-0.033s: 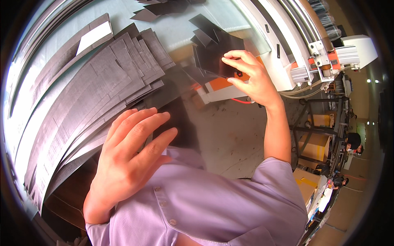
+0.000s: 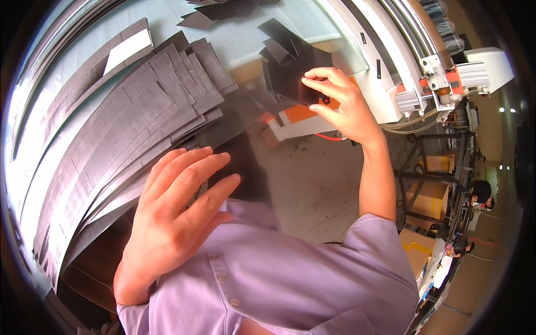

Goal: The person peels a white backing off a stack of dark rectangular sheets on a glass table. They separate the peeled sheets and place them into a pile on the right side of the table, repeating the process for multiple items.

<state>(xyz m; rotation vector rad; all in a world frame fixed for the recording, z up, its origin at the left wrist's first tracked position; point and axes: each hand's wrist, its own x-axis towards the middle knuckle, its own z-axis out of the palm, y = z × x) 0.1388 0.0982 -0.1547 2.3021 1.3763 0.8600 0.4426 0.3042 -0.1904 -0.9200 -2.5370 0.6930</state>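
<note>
My left hand (image 2: 176, 212) hangs with its fingers apart, holding nothing, in front of my shirt and by the near edge of a fanned stack of long dark grey sheets (image 2: 139, 106). My right hand (image 2: 346, 106) is raised further off to the right. A gap shows between its thumb and fingers, which are at the right edge of a pile of black cut pieces (image 2: 293, 72). Whether the fingertips touch these pieces I cannot tell. The pieces overlap at odd angles on a glassy tabletop (image 2: 290, 14).
More black pieces (image 2: 223, 12) lie at the far edge. A white strip (image 2: 128, 51) rests on the sheets at the left. To the right stands a white machine rail with a metal carriage (image 2: 435, 81). Cardboard boxes (image 2: 430, 201) sit on a dark metal rack (image 2: 424, 167).
</note>
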